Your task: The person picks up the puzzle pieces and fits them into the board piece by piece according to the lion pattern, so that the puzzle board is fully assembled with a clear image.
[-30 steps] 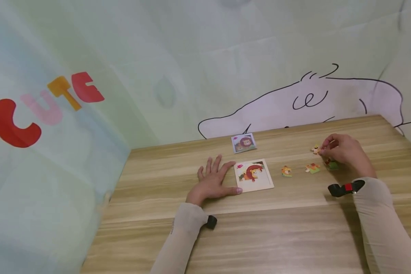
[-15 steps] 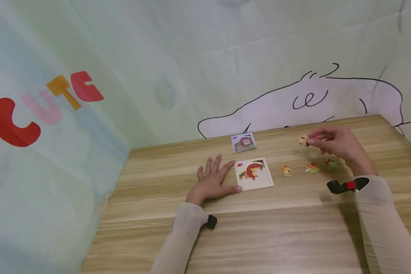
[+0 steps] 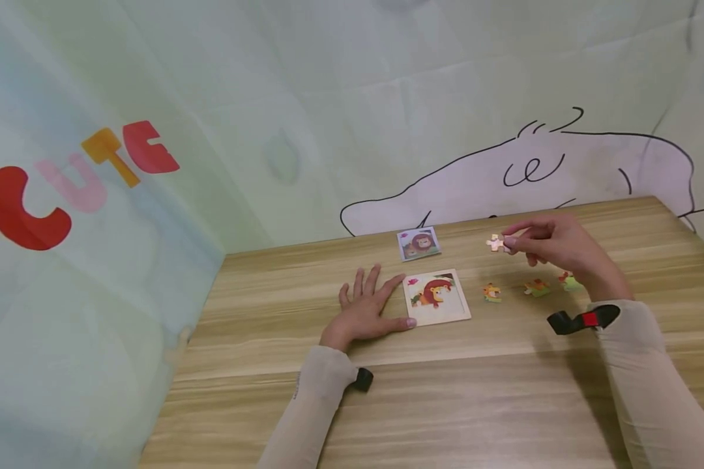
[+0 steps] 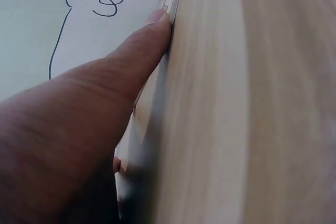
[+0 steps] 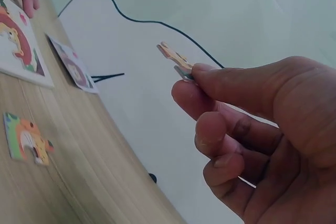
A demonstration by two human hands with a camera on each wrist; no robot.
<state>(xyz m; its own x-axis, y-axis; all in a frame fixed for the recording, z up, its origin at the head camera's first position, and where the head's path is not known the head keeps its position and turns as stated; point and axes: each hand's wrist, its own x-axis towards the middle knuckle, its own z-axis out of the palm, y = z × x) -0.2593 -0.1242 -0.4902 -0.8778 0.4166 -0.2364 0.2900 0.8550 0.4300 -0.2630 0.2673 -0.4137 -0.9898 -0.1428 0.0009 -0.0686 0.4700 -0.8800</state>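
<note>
My right hand (image 3: 554, 244) pinches a jigsaw puzzle piece (image 3: 495, 243) between thumb and forefinger, held up above the table. In the right wrist view that puzzle piece (image 5: 176, 60) appears nearly edge-on at the fingertips. My left hand (image 3: 364, 311) lies spread on the table, its thumb and forefinger touching the left side of the puzzle board (image 3: 437, 316). The board is square with a pale frame and carries a partly assembled lion picture; its lower right shows bare backing. In the left wrist view, the thumb (image 4: 142, 45) reaches the board's edge.
Behind the board lies a small lion picture card (image 3: 419, 243). Three loose pieces lie to the right: an orange-and-green one (image 3: 492, 293), another (image 3: 536, 288), and a green one (image 3: 571, 281) partly behind the right wrist. A printed cloth (image 3: 328, 117) hangs along the table's back edge.
My right hand has lifted the puzzle piece off the table and carried it left, towards the board; the piece has turned in the fingers. The left hand stays in place.
</note>
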